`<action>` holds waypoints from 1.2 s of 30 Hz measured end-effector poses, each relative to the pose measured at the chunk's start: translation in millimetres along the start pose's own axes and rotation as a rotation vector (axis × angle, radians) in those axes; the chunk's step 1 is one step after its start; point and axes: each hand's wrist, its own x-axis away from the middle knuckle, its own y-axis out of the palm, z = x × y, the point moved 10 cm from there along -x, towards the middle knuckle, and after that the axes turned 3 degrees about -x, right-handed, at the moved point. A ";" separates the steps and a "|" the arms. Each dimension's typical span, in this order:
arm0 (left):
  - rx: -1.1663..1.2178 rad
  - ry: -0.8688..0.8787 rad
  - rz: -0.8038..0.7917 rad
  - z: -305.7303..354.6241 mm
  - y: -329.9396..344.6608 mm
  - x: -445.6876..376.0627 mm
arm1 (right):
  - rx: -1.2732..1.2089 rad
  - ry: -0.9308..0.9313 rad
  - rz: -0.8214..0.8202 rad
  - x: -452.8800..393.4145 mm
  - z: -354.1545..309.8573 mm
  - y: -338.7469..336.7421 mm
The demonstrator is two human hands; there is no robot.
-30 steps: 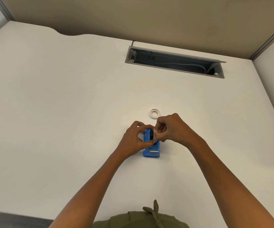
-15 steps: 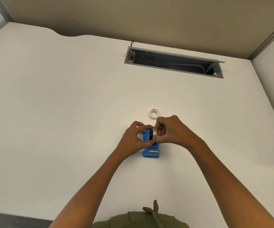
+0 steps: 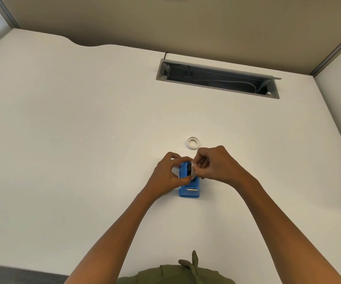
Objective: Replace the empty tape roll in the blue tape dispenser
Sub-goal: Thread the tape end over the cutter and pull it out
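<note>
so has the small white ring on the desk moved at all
No. The small white ring keeps its spot relative to the grey cable tray.

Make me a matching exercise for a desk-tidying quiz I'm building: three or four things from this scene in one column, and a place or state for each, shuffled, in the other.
Things:
1. blue tape dispenser
2. white ring
3. cable tray
4. right hand

Places or states:
A. recessed into the desk's far side, cables inside
B. lying loose on the desk, just beyond both hands
C. standing on the desk, held by the left hand
D. pinching a pale tape roll at the dispenser's top

Pairs: 1-C, 2-B, 3-A, 4-D
</note>
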 end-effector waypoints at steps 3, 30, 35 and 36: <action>-0.007 0.000 0.000 0.2 -1.1 -0.6 | 0.087 -0.011 -0.035 1.9 -3.6 5.2; -0.001 0.006 0.003 -0.2 -0.7 -0.5 | 0.090 0.043 -0.028 -1.8 -3.5 6.0; -0.003 0.005 0.000 -0.3 -0.5 -0.6 | 0.061 0.061 -0.019 -4.9 -2.6 4.9; -0.004 0.006 0.001 -0.3 -0.6 -0.7 | 0.043 0.062 -0.020 -4.7 -2.2 5.1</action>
